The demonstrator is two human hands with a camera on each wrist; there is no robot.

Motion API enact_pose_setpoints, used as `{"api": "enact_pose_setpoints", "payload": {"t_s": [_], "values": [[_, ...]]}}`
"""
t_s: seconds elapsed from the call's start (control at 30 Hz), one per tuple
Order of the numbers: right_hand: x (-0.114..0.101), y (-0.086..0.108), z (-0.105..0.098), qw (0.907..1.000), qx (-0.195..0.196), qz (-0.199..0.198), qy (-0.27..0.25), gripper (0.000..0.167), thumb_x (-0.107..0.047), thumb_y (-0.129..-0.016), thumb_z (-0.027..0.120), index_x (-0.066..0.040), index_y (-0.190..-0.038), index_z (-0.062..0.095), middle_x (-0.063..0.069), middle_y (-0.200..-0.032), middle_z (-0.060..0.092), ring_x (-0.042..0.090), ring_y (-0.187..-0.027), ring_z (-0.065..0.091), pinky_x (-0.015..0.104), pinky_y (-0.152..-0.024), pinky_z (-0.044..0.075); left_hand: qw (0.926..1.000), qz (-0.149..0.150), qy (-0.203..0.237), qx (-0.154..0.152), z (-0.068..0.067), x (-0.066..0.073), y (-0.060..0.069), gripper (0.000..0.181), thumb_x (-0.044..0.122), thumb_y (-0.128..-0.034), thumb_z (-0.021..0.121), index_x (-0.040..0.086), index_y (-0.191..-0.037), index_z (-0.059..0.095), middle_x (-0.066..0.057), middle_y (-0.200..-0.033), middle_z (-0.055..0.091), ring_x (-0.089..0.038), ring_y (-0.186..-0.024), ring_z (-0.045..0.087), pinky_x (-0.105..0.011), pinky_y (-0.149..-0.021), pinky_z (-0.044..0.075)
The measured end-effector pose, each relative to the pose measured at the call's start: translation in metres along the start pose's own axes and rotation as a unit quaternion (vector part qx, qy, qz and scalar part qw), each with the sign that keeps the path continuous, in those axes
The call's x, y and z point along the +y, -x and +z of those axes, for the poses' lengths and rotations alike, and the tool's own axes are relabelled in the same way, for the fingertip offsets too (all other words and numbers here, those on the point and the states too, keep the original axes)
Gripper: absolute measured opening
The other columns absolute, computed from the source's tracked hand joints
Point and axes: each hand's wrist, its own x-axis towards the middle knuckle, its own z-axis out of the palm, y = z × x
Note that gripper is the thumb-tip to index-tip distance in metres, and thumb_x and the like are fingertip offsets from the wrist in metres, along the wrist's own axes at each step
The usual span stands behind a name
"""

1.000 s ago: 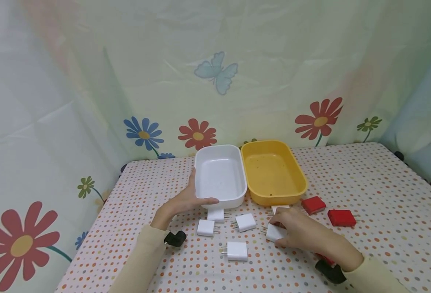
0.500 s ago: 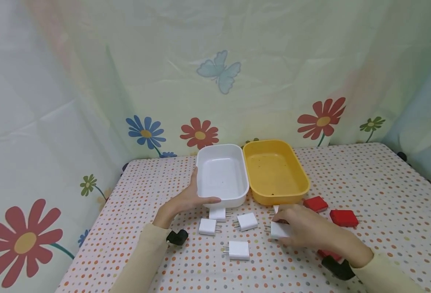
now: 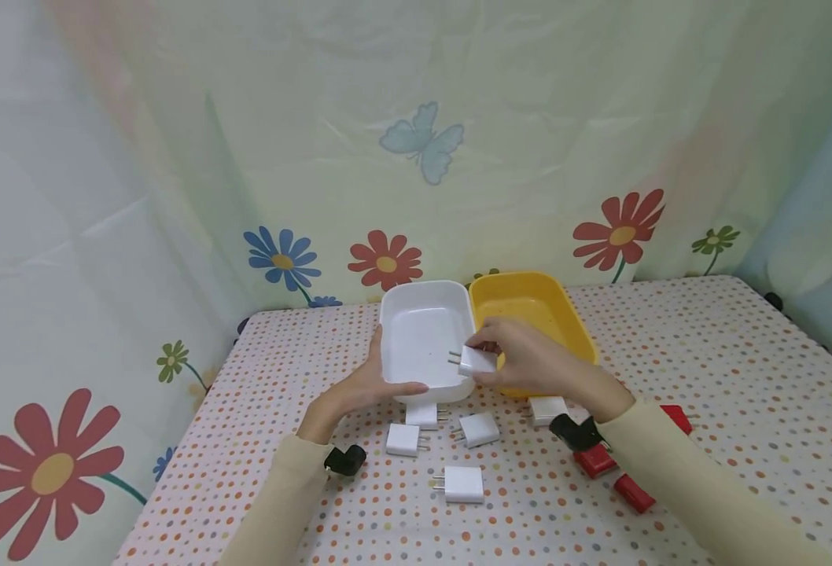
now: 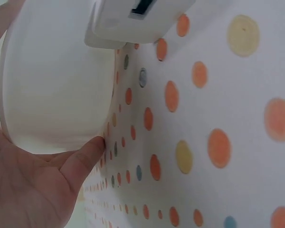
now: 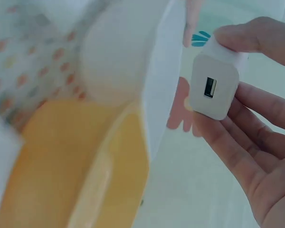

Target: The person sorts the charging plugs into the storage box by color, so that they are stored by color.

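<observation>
My right hand pinches a white USB wall charger between thumb and fingers, its prongs pointing left. In the right wrist view the charger's USB port faces the camera. The held charger is above the front right rim of the white tray; no contact with the tray can be made out. My left hand rests against the tray's front left corner, thumb straight along the front and fingers up the left side. In the left wrist view, fingertips touch the tray's outer wall near the tabletop.
A yellow tray adjoins the white one, partly behind my right hand. Several white chargers lie on the dotted tablecloth in front. Red chargers lie at the right, partly under my right forearm. A floral curtain hangs behind.
My right hand has lifted a white charger off the table and carried it up and left, from in front of the yellow tray to the white tray's rim. The left hand stays put.
</observation>
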Motion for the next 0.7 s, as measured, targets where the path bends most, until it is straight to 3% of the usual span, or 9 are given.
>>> {"api": "enact_pose_setpoints", "payload": {"t_s": [0.2,0.47,0.7], "values": [[-0.008,-0.042,0.020,0.9999,0.007,-0.007,-0.011,0.037,-0.009,-0.085,0.087,0.006,-0.116,0.075,0.012,-0.103,0.073,0.022,-0.089,0.062,0.035,-0.085,0.057,0.9999,0.000,-0.002,-0.012,-0.002,0.001,-0.003,0.138,0.044,-0.0831,0.088,0.016,-0.165,-0.020,-0.019,-0.173,0.008,-0.039,-0.153,0.026,-0.063,-0.119,0.027],[0.002,-0.075,0.065,0.9998,0.001,0.021,0.004,0.040,-0.009,-0.086,0.087,0.008,-0.119,0.073,0.016,-0.110,0.072,0.025,-0.095,0.064,0.037,-0.091,0.057,0.9970,0.070,0.017,-0.026,-0.001,-0.002,-0.006,0.132,0.032,-0.0847,0.088,0.019,-0.165,-0.015,-0.010,-0.163,0.026,-0.026,-0.141,0.039,-0.054,-0.116,0.034],[0.008,-0.084,0.087,0.9984,-0.013,0.044,-0.032,0.037,-0.007,-0.084,0.088,0.009,-0.115,0.075,0.015,-0.106,0.076,0.024,-0.097,0.068,0.038,-0.092,0.057,0.9991,0.037,0.004,-0.019,-0.002,-0.002,-0.004,0.135,0.038,-0.0852,0.087,0.019,-0.165,-0.020,-0.014,-0.169,0.018,-0.031,-0.147,0.035,-0.056,-0.118,0.031]]}}
